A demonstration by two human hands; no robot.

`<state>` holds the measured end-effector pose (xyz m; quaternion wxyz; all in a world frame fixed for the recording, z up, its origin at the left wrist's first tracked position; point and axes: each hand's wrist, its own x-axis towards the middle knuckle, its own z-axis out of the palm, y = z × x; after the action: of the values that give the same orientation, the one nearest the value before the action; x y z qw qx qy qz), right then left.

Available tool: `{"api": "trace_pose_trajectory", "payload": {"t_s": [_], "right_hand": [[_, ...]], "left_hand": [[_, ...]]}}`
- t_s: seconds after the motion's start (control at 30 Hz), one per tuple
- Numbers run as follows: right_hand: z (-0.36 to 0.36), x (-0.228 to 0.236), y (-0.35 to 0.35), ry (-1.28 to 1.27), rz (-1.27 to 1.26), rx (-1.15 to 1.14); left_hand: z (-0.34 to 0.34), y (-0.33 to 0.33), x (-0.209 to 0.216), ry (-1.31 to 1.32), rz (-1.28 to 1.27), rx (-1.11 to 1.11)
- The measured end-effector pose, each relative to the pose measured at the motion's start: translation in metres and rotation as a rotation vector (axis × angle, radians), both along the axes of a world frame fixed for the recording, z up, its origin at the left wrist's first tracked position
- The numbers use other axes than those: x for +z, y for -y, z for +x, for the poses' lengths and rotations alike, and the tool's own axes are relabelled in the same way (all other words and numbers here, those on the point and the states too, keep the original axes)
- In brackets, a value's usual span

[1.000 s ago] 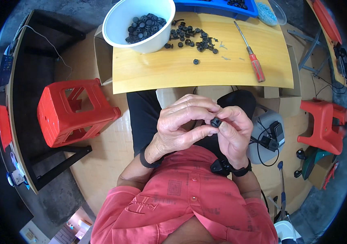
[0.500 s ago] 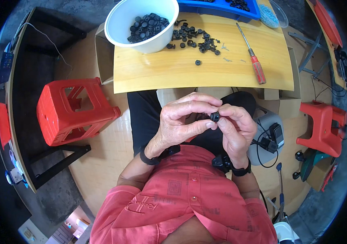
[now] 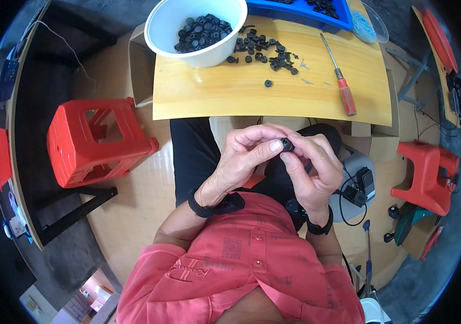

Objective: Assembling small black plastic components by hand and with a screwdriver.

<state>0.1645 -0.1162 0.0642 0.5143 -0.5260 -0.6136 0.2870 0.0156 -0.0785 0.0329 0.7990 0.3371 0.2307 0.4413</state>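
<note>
The left hand and right hand together pinched a small black round part between thumbs and fingers, above the lap near the table. There, loose black parts lay between a white bowl of similar black pieces and a red-handled screwdriver.

Fingertips of the left hand and right hand pinch a small black part just beyond the near edge of the wooden surface. There, loose black pieces lie between a white bowl, holding more such pieces, and a red-handled screwdriver; a red stool stands at left.
</note>
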Motion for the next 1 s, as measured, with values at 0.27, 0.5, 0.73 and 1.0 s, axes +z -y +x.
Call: {"api": "trace_pose_trajectory", "payload": {"t_s": [0.27,0.5,0.73,1.0], "right_hand": [[-0.003,-0.006,-0.004,0.194,0.166,-0.096],[-0.001,-0.002,-0.005,0.038,0.033,-0.051],[0.009,-0.021,0.000,-0.793,-0.316,0.166],[0.007,-0.021,0.002,-0.965,-0.400,0.192]], "left_hand": [[0.000,0.003,-0.009,0.134,-0.275,-0.046],[0.004,0.004,0.002,0.085,-0.297,-0.030],[0.001,-0.004,-0.001,-0.245,0.385,0.183],[-0.002,-0.011,0.014,-0.378,0.540,0.035]]}}
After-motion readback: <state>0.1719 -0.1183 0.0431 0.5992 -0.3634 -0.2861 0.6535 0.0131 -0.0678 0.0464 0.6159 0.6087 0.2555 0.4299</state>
